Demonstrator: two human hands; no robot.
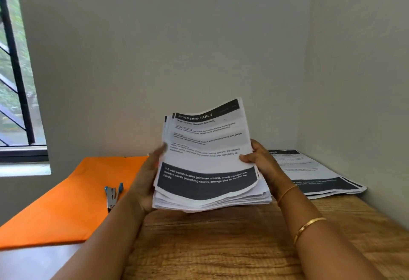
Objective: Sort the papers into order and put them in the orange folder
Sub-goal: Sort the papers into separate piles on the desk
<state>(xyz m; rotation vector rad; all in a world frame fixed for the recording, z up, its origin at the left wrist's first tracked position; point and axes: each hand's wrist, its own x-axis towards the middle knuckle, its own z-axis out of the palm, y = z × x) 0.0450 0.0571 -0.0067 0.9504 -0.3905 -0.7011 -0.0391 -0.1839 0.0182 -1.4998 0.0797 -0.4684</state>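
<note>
Left hand (pixel 146 182) and right hand (pixel 261 160) grip the sides of a thick white printed paper stack (pixel 208 164) above the wooden bench (pixel 221 246). The flat orange folder (pixel 73 197) lies left, nearest the left hand.

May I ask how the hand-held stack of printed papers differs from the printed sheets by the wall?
The stack of printed papers is thick, tilted and bowed, gripped by the left hand and right hand; the printed sheets are few, flat on the wooden table, untouched. Both carry dark bands.
</note>
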